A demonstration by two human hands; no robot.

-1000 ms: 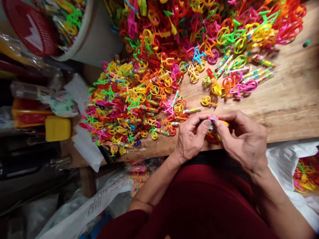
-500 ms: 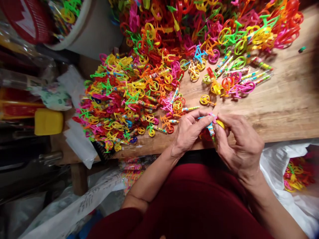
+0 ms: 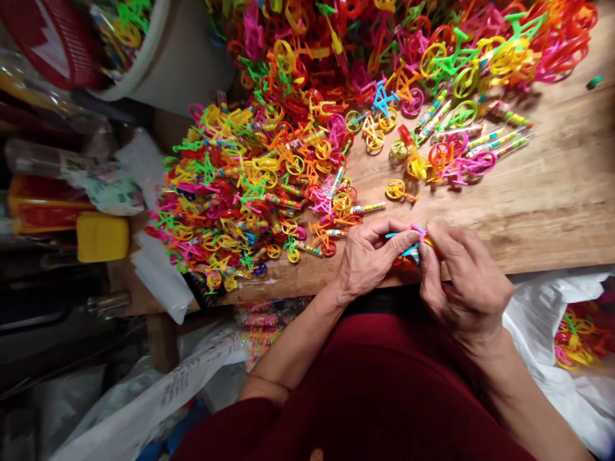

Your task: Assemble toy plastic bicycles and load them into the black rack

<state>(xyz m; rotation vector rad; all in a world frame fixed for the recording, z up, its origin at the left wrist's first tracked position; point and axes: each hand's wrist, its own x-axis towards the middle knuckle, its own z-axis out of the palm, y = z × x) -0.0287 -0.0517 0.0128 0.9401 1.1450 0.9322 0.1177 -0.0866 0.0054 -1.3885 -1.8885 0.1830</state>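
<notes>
At the front edge of the wooden table, both my hands meet over a small plastic toy bicycle (image 3: 419, 231) with pink, blue and yellow parts. My left hand (image 3: 369, 259) pinches it between thumb and fingers, the thumb tip against the pink part. On the other side my right hand (image 3: 465, 275) is closed, its thumb and forefinger pressed on the yellow and pink end. Fingers cover much of the piece. Just beyond my hands lie a yellow wheel with an orange frame (image 3: 396, 189) and a candy-filled tube (image 3: 368, 208).
Toy bicycles with candy tubes form a heap (image 3: 250, 192) at left; loose bright parts pile up (image 3: 384, 45) at the back. A white bucket (image 3: 180, 64) stands back left. Bare wood (image 3: 552, 211) shows on the table at right, above a white sack (image 3: 533, 307) holding more parts.
My hands stay together and have shifted slightly right in the picture. The blue part of the toy has turned from pointing down to lying flatter under my fingers.
</notes>
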